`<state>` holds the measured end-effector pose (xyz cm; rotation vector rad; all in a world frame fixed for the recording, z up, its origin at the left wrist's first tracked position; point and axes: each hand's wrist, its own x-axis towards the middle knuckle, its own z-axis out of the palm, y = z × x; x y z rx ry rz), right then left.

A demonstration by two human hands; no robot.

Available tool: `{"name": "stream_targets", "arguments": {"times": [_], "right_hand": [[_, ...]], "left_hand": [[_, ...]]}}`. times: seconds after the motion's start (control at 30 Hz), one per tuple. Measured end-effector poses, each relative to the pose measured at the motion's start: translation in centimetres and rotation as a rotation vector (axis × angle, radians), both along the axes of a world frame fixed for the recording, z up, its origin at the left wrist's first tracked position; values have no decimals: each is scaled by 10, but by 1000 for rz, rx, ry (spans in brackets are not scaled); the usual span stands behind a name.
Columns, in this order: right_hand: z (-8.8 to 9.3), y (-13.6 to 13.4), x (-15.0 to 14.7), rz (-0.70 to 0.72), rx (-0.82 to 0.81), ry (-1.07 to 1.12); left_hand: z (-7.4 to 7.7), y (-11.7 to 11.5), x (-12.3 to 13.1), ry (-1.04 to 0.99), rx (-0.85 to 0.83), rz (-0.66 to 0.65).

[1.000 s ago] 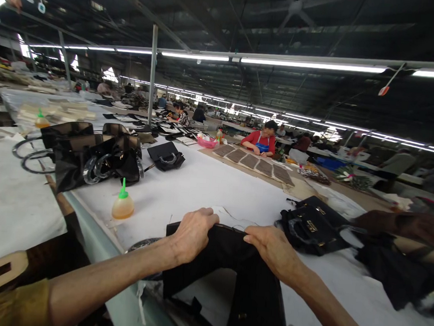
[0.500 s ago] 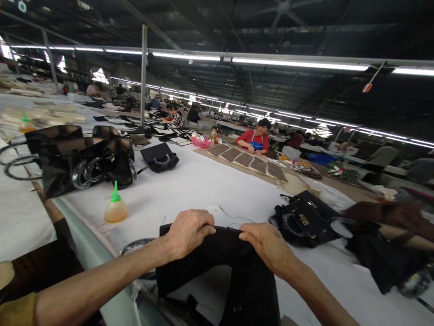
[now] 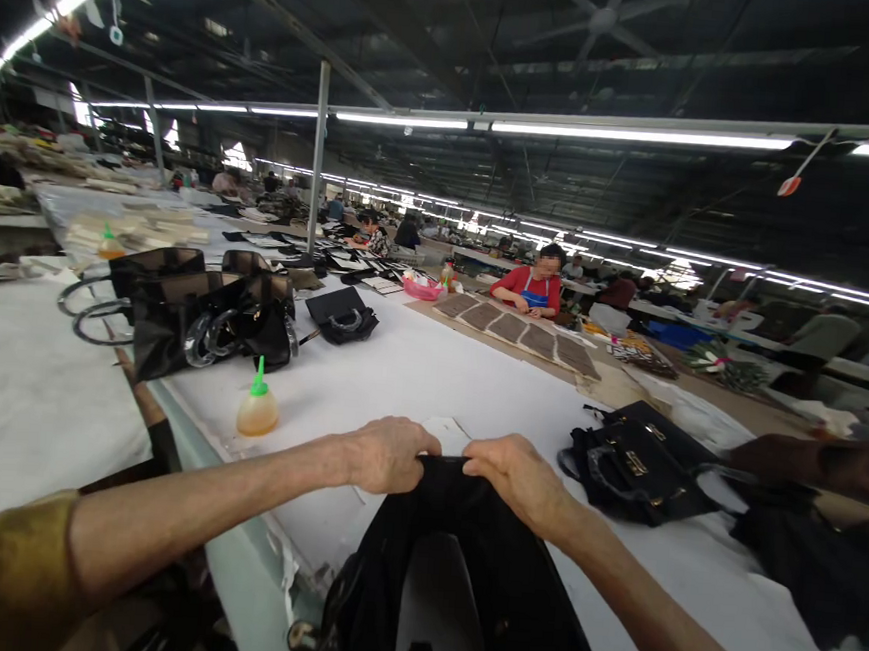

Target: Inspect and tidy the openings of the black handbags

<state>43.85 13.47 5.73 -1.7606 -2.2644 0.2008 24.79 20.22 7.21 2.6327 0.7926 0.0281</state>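
Observation:
In the head view, a black handbag [image 3: 534, 594] stands in front of me at the table's near edge, its mouth showing a pale inside. My left hand [image 3: 392, 455] pinches the far rim of the bag between thumb and fingers. Close beside it, my right hand [image 3: 517, 477] grips the same rim, thumb on the near side. Only a short stretch of rim shows between the two hands. The lower part of the bag runs out of the frame. Left of my hands stands a glue bottle [image 3: 257, 410] with a green nozzle.
Several black handbags [image 3: 172, 310] stand at the left, and a small one [image 3: 341, 315] lies behind them. Another black bag [image 3: 638, 462] lies to the right. Across the white table [image 3: 432, 355], a person in red [image 3: 532, 285] works by brown panels [image 3: 516, 332]. A dark blurred arm [image 3: 829, 469] shows far right.
My hands have come closer together along the rim, and the bag's mouth looks narrower. The view has swung left, so the surroundings appear shifted to the right.

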Motion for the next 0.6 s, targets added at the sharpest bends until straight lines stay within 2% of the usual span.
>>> {"name": "stream_targets", "arguments": {"times": [0.13, 0.27, 0.6], "right_hand": [[-9, -1, -5, 24, 3, 3], [-6, -4, -6, 23, -4, -9], [-6, -1, -6, 13, -9, 13]], "left_hand": [[-20, 5, -6, -148, 51, -96], [-26, 5, -6, -183, -34, -134], [-28, 13, 11, -158, 27, 2]]}}
